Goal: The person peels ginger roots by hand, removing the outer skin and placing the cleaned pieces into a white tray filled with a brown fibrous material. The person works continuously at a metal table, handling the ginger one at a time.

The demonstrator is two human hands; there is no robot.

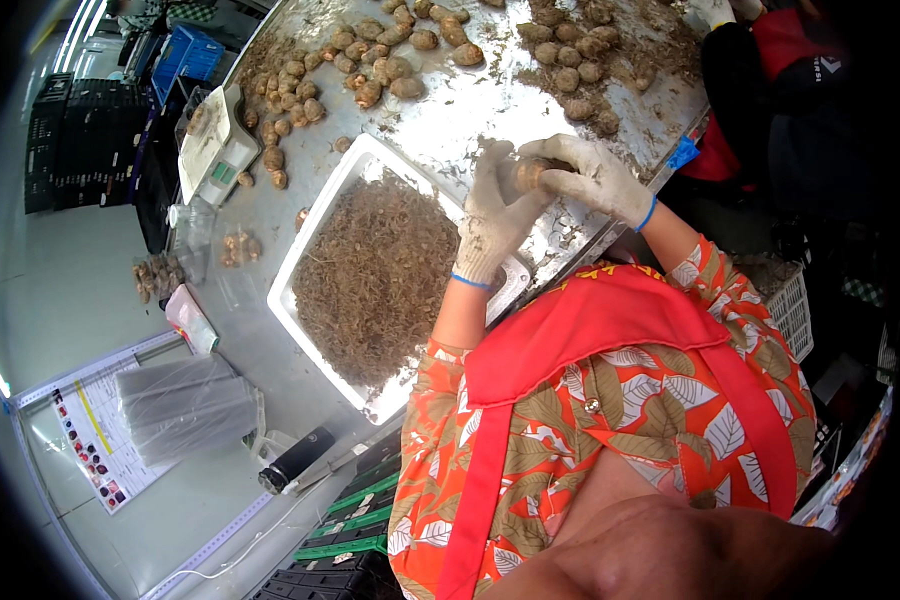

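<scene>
My left hand (pixel 493 214), in a soiled white knit glove with a blue cuff edge, cups one side of a brown taro corm (pixel 531 172). From the other side my right hand (pixel 596 178), gloved alike, has its fingers around the same corm. Part of the corm is hidden by the gloves. Both hands are over the metal table (pixel 450 120), just beyond the near corner of a white plastic tray (pixel 281 289). Loose brown root fibres and peelings (pixel 371 277) fill that tray.
Several taro corms (pixel 397 67) lie loose across the table, with another pile (pixel 570 56) farther right. A digital scale (pixel 221 150) stands at the left. Bagged corms (pixel 238 247), plastic bags (pixel 187 405) and a black cylindrical bottle (pixel 296 459) lie nearby. A co-worker's gloved hand (pixel 712 11) shows top right.
</scene>
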